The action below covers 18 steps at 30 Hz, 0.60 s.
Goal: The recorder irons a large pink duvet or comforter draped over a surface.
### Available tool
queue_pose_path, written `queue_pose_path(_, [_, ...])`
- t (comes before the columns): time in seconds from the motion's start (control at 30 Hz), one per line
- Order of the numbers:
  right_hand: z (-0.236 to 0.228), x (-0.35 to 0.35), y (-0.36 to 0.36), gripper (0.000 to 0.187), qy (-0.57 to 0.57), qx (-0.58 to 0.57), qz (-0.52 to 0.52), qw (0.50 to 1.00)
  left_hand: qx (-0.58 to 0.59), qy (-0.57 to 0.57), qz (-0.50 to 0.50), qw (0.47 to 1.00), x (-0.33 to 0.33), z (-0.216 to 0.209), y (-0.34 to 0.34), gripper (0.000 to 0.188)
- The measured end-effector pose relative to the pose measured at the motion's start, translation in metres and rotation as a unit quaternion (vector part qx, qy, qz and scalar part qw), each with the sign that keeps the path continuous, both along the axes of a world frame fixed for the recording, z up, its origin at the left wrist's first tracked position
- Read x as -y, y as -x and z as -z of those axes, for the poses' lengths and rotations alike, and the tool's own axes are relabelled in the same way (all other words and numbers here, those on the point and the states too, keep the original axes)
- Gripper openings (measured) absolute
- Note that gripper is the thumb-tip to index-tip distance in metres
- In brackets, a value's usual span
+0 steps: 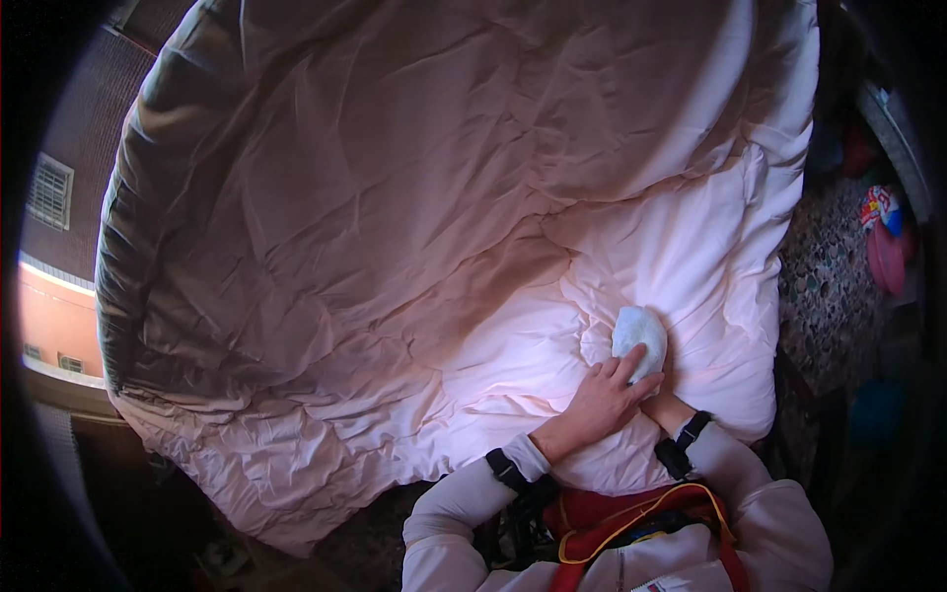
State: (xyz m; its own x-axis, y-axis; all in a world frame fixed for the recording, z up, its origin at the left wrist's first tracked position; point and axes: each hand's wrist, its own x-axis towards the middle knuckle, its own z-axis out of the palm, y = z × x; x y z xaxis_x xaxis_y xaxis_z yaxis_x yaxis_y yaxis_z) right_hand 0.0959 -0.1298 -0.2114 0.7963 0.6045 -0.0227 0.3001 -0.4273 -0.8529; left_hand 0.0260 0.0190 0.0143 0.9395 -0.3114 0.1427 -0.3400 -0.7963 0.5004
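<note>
Seen from above through a wide, curved lens, a person leans over a large pale pink quilt (395,247) that fills most of the view. It is rumpled and creased all over, bright where light falls on its lower right part and shadowed toward the upper left. Near the lower right of the quilt lies a small white cloth (639,340), bunched into a rounded lump and resting in a shallow dip in the fabric. The left hand (604,400) lies on the quilt with its fingers (631,367) loosely spread and laid against the lower side of the cloth, touching it rather than clenched around it. The right hand (667,407) is mostly hidden behind the left hand and the cloth; only its wrist and a little of its back show, just below the cloth, so whether its fingers grip anything cannot be told. Both forearms come up from the bottom edge in pale sleeves, each with a dark strap at the wrist. Below them, at the chest, sits a red harness (612,523) with yellow edging. To the right of the quilt, a speckled floor (829,286) shows, with a pink round object (888,259) near the edge.
</note>
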Motion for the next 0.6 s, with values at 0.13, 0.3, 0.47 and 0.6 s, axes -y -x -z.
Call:
queue_pose_path(0.13, [-0.007, -0.006, 0.0, 0.08, -0.129, -0.104, 0.042, 0.985, 0.002, 0.001, -0.001, 1.0, -0.001, 0.0, 0.0, 0.059])
queue_pose_path(0.3, [-0.034, -0.011, -0.001, 0.074, -0.094, -0.014, 0.048, 0.994, 0.02, 0.004, 0.001, 1.0, -0.001, 0.001, -0.001, 0.057])
queue_pose_path(0.47, [-0.081, -0.021, 0.005, 0.067, -0.233, -0.181, 0.061, 0.953, 0.019, 0.009, -0.009, 1.0, -0.004, 0.004, 0.003, 0.056])
queue_pose_path(0.6, [-0.067, -0.012, 0.002, 0.059, -0.357, -0.265, 0.067, 0.893, 0.019, 0.016, -0.002, 1.0, -0.001, 0.003, -0.001, 0.058])
